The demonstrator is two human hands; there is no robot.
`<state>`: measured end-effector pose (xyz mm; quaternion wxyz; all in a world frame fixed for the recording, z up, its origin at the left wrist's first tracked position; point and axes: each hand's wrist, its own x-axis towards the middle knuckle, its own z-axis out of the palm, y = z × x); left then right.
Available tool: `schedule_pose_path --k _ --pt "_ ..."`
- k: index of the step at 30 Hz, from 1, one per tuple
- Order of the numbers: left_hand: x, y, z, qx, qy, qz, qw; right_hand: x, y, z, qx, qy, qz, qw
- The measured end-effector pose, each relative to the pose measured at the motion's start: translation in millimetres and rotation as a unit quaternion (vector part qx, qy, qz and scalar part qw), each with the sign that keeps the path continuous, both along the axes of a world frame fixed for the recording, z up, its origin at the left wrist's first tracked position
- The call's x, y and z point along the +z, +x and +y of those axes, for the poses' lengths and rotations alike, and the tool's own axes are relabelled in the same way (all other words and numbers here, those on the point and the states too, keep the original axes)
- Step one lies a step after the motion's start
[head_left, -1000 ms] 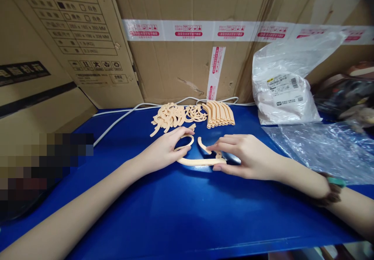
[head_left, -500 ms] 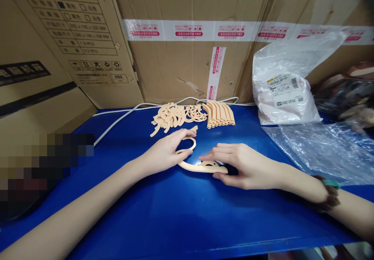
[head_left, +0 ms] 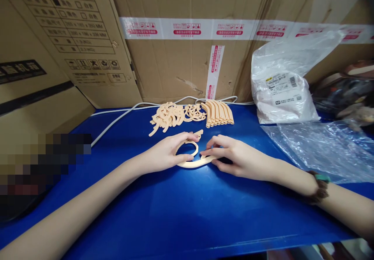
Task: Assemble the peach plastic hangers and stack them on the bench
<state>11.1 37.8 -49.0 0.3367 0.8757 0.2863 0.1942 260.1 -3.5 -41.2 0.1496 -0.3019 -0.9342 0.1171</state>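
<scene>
A beige curved plastic piece with a long bowed bar lies low over the blue table, between my two hands. My left hand grips its left end, fingers and thumb curled around a ring-shaped part. A short beige tip with a small hole pokes out beyond the left fingertips. Thumb and fingers of my right hand pinch the bar's right end, which they partly hide. Whether the bar and the ring part are joined is hidden by the left hand.
Behind the hands lie a heap of loose curved beige pieces, small ring-like pieces and a neat stack of curved arms. A white cable runs behind them. Cardboard boxes wall the back; a white bag and clear plastic lie right.
The bar's right end has swung up and away from me, with my right hand following it inward and left. My left hand has shifted slightly, still gripping.
</scene>
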Motion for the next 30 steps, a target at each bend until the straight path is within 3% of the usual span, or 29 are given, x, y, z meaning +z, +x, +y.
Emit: schedule_pose_path --k 11,18,30 --pt "2.8 0.5 -2.8 0.000 0.012 0.015 1.000 0.5 -1.1 1.7 -0.023 0.058 -0.033 0.997" --pt "-1.0 -2.4 -0.7 0.001 0.160 0.082 0.984 1.2 2.8 5.2 -0.032 0.086 -0.048 0.995" --pt "17.7 2.6 -14.1 -0.009 0.295 0.192 0.936 -4.0 4.9 9.0 -0.050 0.105 -0.026 0.993"
